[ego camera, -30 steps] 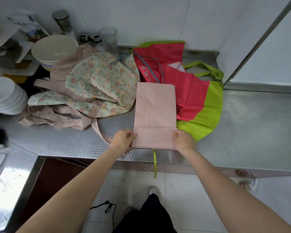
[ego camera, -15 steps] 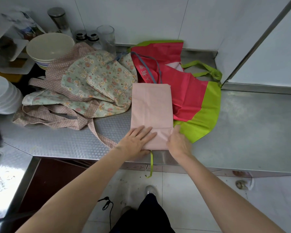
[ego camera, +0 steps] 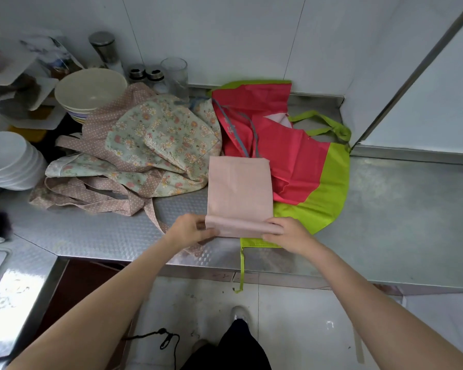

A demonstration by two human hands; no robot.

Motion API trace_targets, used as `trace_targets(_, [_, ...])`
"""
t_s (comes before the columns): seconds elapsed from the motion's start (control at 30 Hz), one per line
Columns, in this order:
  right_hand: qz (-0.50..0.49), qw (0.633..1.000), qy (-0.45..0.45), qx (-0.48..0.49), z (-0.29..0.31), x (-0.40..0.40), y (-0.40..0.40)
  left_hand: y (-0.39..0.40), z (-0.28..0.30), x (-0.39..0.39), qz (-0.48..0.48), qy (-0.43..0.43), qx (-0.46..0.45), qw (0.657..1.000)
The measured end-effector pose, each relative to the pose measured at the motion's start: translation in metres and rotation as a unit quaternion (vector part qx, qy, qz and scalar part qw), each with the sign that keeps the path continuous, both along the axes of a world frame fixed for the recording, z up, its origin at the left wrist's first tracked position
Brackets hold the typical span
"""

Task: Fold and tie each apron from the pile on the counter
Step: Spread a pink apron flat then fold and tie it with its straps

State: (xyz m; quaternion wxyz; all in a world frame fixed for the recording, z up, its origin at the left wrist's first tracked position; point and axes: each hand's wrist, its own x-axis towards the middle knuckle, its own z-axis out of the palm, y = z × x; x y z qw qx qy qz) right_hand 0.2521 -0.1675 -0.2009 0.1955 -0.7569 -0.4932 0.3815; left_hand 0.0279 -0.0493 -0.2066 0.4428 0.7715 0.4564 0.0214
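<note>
Pink apron (ego camera: 239, 188), folded into a narrow strip, lies on the bench (ego camera: 385, 209) near the front edge, running away from the person. Its far end overlaps the red-and-green apron (ego camera: 300, 166); its right side also rests on that apron's green hem.

Near end is rolled up into a tight tube. Left hand (ego camera: 190, 231) grips the tube's left end, fingers curled round it. Right hand (ego camera: 289, 233) grips the right end the same way. Hands are apart, one at each end, the roll spanning between them. My read: gripping both ends keeps the roll square and even in width as it advances up the strip.

The strip's long axis points straight away from the body, so rolling forward needs no reorientation. Only a short part is rolled; most of the strip lies flat beyond the hands.

A green strap (ego camera: 241, 268) hangs off the bench edge just below the roll. Cannot tell for sure which apron it belongs to; the colour matches the green hem.

Floral apron (ego camera: 158, 145) sits bunched to the left, unfolded, its dotted ties (ego camera: 96, 198) trailing toward the front edge near the left hand. Bowls (ego camera: 90, 89) and jars stand behind it against the wall.

Judgement: first apron mid-roll, tie not yet done, two aprons pending.
</note>
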Motion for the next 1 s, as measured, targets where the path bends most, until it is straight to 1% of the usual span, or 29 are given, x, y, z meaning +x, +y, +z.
trace_targets(0.07, [-0.107, 0.983, 0.148, -0.017, 0.0, -0.001, 0.002, 0.003, -0.001, -0.002, 0.061, -0.02, -0.078, 0.995])
trace_targets(0.1, [-0.14, 0.973, 0.18, -0.022, -0.002, -0.003, 0.003, 0.003, -0.001, -0.001, 0.085, -0.029, -0.099, 0.991])
trace_targets(0.13, [-0.16, 0.97, 0.181, -0.028, -0.004, -0.006, 0.005, 0.002, -0.003, 0.001, 0.107, -0.035, -0.109, 0.988])
trace_targets(0.27, [-0.209, 0.969, 0.124, -0.034, -0.008, -0.015, 0.017, 0.002, -0.003, 0.009, 0.156, -0.011, -0.112, 0.981])
trace_targets(0.3, [-0.206, 0.973, 0.094, -0.037, -0.008, -0.015, 0.021, 0.002, -0.004, 0.01, 0.162, -0.003, -0.109, 0.981])
trace_targets(0.37, [-0.174, 0.983, -0.004, -0.056, -0.007, -0.018, 0.028, 0.0, -0.003, 0.012, 0.166, 0.017, -0.094, 0.981])
trace_targets(0.43, [-0.153, 0.98, -0.1, -0.078, -0.007, -0.023, 0.031, -0.002, -0.003, 0.013, 0.165, 0.037, -0.061, 0.984])
trace_targets(0.47, [-0.148, 0.976, -0.134, -0.09, -0.008, -0.025, 0.032, -0.001, -0.004, 0.013, 0.162, 0.044, -0.051, 0.984])
trace_targets(0.53, [-0.136, 0.969, -0.173, -0.11, -0.011, -0.028, 0.033, 0.0, -0.001, 0.014, 0.149, 0.069, -0.032, 0.986])
trace_targets(0.57, [-0.13, 0.968, -0.18, -0.118, -0.012, -0.029, 0.035, 0.0, 0.0, 0.015, 0.142, 0.093, -0.009, 0.985])
trace_targets(0.6, [-0.128, 0.967, -0.183, -0.124, -0.012, -0.029, 0.035, -0.001, 0.002, 0.016, 0.131, 0.128, 0.035, 0.982])
trace_targets(0.67, [-0.137, 0.965, -0.182, -0.131, -0.011, -0.029, 0.037, -0.006, 0.007, 0.018, 0.076, 0.194, 0.191, 0.959])
trace_targets(0.7, [-0.14, 0.964, -0.183, -0.134, -0.01, -0.029, 0.038, -0.01, 0.008, 0.02, 0.021, 0.199, 0.271, 0.942])
trace_targets(0.73, [-0.141, 0.964, -0.183, -0.135, -0.008, -0.029, 0.039, -0.012, 0.007, 0.021, -0.058, 0.183, 0.322, 0.927])
trace_targets(0.77, [-0.142, 0.964, -0.18, -0.137, -0.007, -0.029, 0.039, -0.015, 0.007, 0.023, -0.157, 0.179, 0.333, 0.912])
trace_targets(0.8, [-0.144, 0.965, -0.172, -0.137, -0.006, -0.028, 0.039, -0.018, 0.004, 0.024, -0.247, 0.192, 0.316, 0.896])
trace_targets(0.83, [-0.149, 0.965, -0.165, -0.136, -0.006, -0.027, 0.039, -0.019, -0.001, 0.026, -0.308, 0.217, 0.29, 0.88])
trace_targets(0.87, [-0.158, 0.965, -0.163, -0.131, -0.005, -0.027, 0.039, -0.018, -0.005, 0.027, -0.335, 0.242, 0.269, 0.87])
trace_targets(0.9, [-0.163, 0.963, -0.177, -0.118, -0.001, -0.029, 0.039, -0.016, -0.007, 0.029, -0.342, 0.258, 0.258, 0.866])
trace_targets(0.93, [-0.154, 0.96, -0.214, -0.095, 0.003, -0.031, 0.037, -0.013, -0.009, 0.03, -0.344, 0.268, 0.253, 0.863])
trace_targets(0.97, [-0.119, 0.955, -0.264, -0.055, 0.005, -0.033, 0.035, -0.012, -0.007, 0.031, -0.347, 0.278, 0.252, 0.86])
trace_targets(1.0, [-0.063, 0.949, -0.309, -0.003, 0.006, -0.035, 0.032, -0.01, -0.006, 0.033, -0.349, 0.283, 0.252, 0.857])
